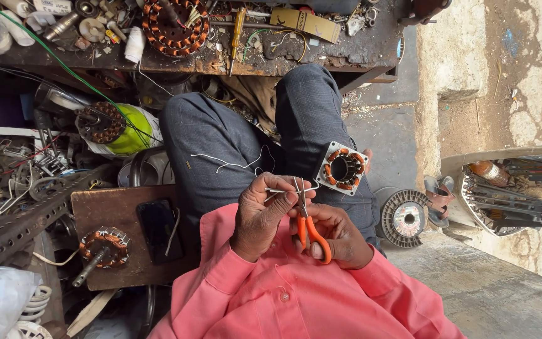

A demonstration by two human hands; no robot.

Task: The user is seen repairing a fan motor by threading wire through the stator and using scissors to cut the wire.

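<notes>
My left hand (260, 216) pinches a thin white sleeve or wire (281, 189) between its fingertips, in front of my chest. My right hand (341, 237) grips orange-handled scissors (312, 233), whose blades point up and meet the white piece right at my left fingertips. A square motor stator with copper windings (341, 168) rests on my right knee, just beyond the hands. Loose white wire strands (232, 164) lie on my left thigh. I sit in a pink shirt and grey trousers.
A cluttered workbench (359, 53) ahead holds a large wound stator (175, 25), a yellow screwdriver (237, 31) and a cardboard box (305, 22). To my left a wooden board (105, 207) carries a dark phone (158, 227) and a wound rotor with shaft (103, 248). A round motor housing (404, 218) lies at the right.
</notes>
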